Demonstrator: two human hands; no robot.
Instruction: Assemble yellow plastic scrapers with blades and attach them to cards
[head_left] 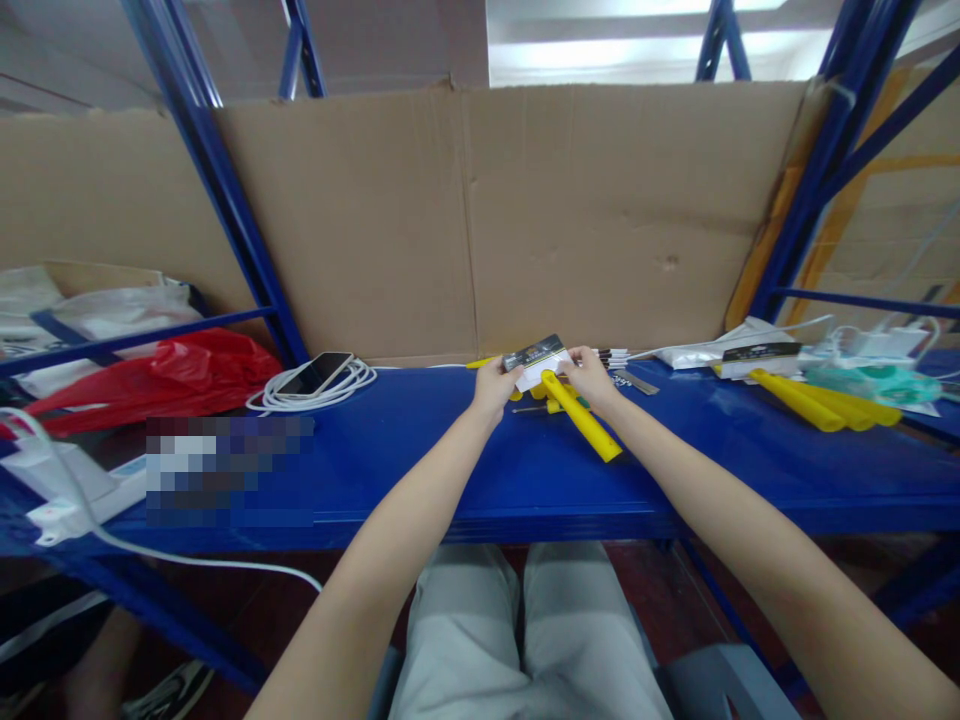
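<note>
Both my hands hold a yellow-handled tool (581, 420) above the blue shelf top. A black-and-white card (536, 362) covers its head, so the kind of tool cannot be made out. My left hand (495, 388) is closed on the card's left edge. On the other side, my right hand (588, 377) pinches the card's right edge near the top of the handle. The handle slants down toward the front right. Beneath and behind my hands lie more yellow pieces (556, 406), partly hidden. Small printed strips (613, 357) and a flat grey-brown piece (641, 383) lie just right of my right hand.
Several carded yellow-handled tools (825, 400) lie at the right. A phone (316, 374) rests on a coiled white cable (360, 378) at the left, near a red plastic bag (187, 375) and a white power strip (82, 508). Cardboard (360, 220) stands behind, between blue posts (232, 200).
</note>
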